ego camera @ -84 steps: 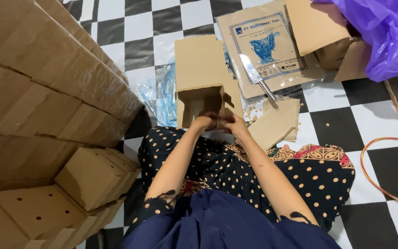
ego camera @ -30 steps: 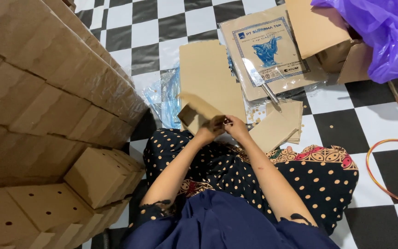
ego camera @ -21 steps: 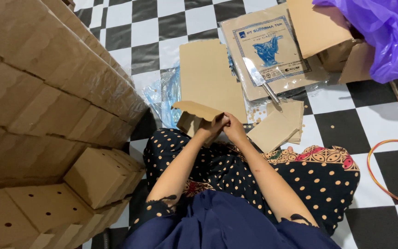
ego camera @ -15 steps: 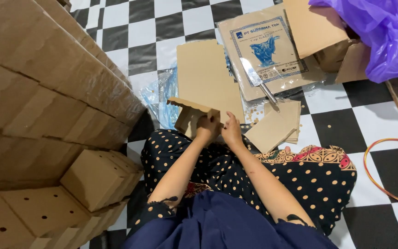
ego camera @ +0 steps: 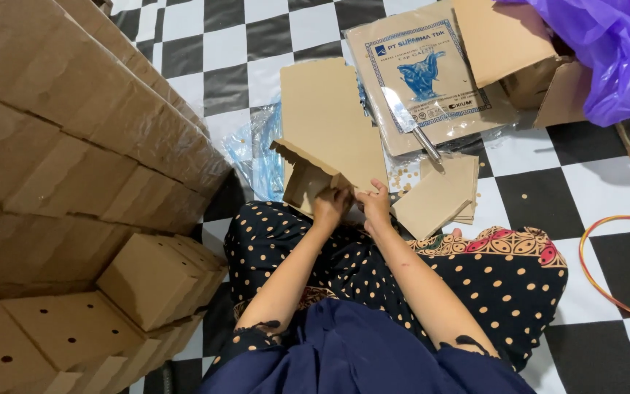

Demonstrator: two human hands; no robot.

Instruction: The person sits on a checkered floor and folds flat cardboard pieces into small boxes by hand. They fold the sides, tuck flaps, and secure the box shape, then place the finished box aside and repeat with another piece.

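Here, two hands fold a small cardboard box.
Left hand (ego camera: pixel 329 206) and right hand (ego camera: pixel 375 206) both grip the half-folded cardboard box (ego camera: pixel 308 177) above the lap.

Over the span, the small brown die-cut cardboard box blank (ego camera: pixel 308 177) went from standing upright with a tall flat panel raised above the hands to a tilted, partly folded shape, its scalloped-edged flap turned over toward the left and its body opened into walls. The left hand (ego camera: pixel 329 206) and right hand (ego camera: pixel 373 207), first cupped close together under the piece, shifted along its lower right edge, the left gripping the corner, the right pinching beside it with fingers spread. The piece drifted slightly left and lower against the flat brown cardboard sheet (ego camera: pixel 329 117) on the floor.
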